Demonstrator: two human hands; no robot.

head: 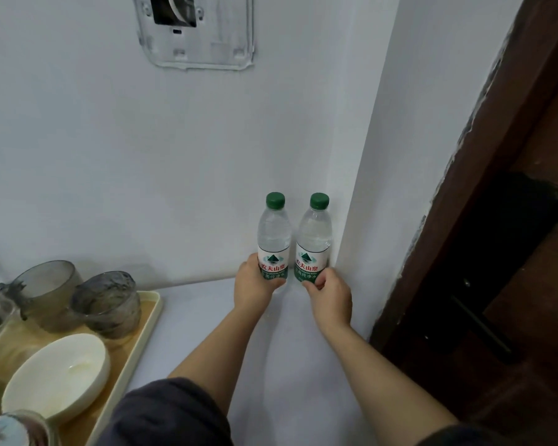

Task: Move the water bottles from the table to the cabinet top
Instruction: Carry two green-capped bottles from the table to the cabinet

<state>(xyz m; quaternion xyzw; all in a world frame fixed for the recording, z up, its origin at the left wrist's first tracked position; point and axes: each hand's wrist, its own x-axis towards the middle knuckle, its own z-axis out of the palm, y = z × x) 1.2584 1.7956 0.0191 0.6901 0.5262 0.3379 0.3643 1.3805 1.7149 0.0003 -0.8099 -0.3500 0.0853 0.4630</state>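
Water bottles [273, 233], 1 in each hand [253, 286]

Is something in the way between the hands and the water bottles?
No, nothing is. The left hand grips the left bottle and the right hand grips the right bottle, both upright. The tray sits off to the left, apart from them.
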